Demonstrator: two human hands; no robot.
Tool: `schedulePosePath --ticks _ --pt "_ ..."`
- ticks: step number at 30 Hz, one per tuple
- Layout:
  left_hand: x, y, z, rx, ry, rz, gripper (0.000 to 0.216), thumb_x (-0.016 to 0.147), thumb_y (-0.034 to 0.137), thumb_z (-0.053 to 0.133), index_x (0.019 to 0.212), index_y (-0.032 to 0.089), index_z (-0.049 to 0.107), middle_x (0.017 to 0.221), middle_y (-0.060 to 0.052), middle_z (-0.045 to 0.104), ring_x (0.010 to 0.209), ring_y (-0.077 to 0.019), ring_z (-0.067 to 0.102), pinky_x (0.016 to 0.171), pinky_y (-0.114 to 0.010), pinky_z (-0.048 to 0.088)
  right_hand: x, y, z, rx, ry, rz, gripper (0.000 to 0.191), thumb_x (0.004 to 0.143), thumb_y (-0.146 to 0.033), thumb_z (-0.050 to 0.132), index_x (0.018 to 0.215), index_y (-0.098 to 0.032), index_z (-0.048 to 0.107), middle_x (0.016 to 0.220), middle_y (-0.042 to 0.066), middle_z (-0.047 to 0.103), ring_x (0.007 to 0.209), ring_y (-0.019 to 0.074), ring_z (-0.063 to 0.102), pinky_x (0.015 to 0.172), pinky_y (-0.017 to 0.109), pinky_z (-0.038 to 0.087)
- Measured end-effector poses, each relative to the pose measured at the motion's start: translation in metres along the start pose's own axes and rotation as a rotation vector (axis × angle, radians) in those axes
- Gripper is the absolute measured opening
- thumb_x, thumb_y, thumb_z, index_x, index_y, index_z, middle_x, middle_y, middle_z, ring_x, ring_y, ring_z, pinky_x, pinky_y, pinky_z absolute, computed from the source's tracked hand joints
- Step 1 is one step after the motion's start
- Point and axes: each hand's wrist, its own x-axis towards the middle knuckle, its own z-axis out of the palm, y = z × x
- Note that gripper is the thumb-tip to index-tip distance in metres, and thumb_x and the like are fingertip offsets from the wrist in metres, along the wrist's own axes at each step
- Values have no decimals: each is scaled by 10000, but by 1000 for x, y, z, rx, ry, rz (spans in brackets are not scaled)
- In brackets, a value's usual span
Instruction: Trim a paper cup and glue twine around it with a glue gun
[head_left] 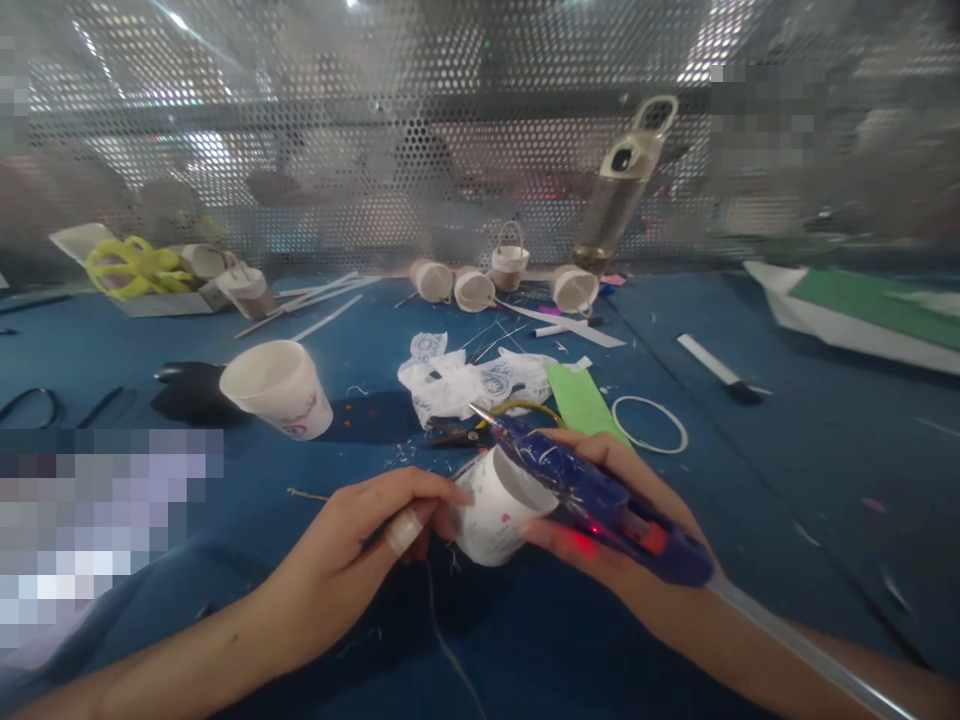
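A small white paper cup (491,515) with faint printed marks is tilted between my hands, its mouth toward the upper right. My left hand (382,515), with a plaster on its thumb, is closed with fingertips against the cup's left side. Thin cord (439,620) hangs below those fingers. My right hand (630,540) is wrapped round a blue hot glue gun (581,480), and its thumb touches the cup's right side. The gun's metal nozzle points up and left above the cup. A red light glows on its body, and a clear glue stick (810,655) sticks out behind.
White lace (457,385), scissors (457,437), green paper (581,395) and a white ring (651,425) lie just ahead. A larger cup (281,390) stands left. Several small cup baskets (474,290) and a bottle (619,200) stand by the perforated metal screen (450,150).
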Motion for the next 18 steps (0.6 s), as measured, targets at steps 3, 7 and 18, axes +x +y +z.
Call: schedulePosePath --ticks 3,7,18 --pt "0 2 0 85 50 15 237 1038 228 507 1118 264 727 987 -26 734 903 -161 679 845 -261 535 0 0 1 44 12 17 279 795 -268 832 959 -344 621 1229 -47 724 1045 226 742 776 342 674" --pt "2 3 1 169 102 -37 188 1002 260 595 1141 297 715 1145 -23 744 1083 -193 685 960 -290 536 1 3 2 91 24 18 330 773 -260 850 1010 -335 634 1202 -17 738 1034 245 743 775 350 670" --pt "10 -15 -12 189 68 155 459 940 -3 549 1227 312 718 1021 17 782 898 -101 737 853 -162 574 7 14 5 170 83 92 330 734 -289 875 974 -302 650 1036 -8 757 867 207 747 709 319 645"
